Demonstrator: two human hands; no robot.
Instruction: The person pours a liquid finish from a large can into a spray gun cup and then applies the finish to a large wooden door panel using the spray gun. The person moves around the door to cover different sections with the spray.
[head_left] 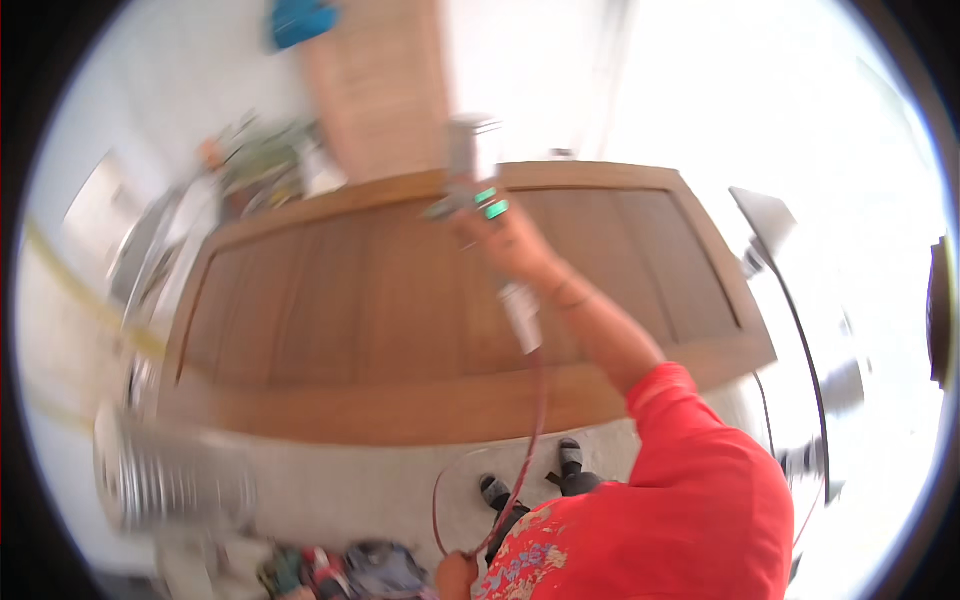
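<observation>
My right hand (505, 238), arm stretched forward, is wrapped around a spray gun (472, 150) with a silvery cup on top. Motion blurs the gun, and the fingers partly hide its body. Beneath lies a large brown wooden panel door (400, 290), flat and raised off the floor; the gun is above its far half. A thin dark red air hose (541, 410) hangs from the gun's handle and loops down towards my body. At the lower edge, my left hand (457, 574) is closed on that hose close to my waist.
A ribbed metal cylinder (180, 475) stands at the near left, beside a heap of bags and cloths (380, 570). A dark-edged board (790, 290) and several cans are at the right. Potted plants (262, 165) sit at the far left, near a light wooden door (380, 90).
</observation>
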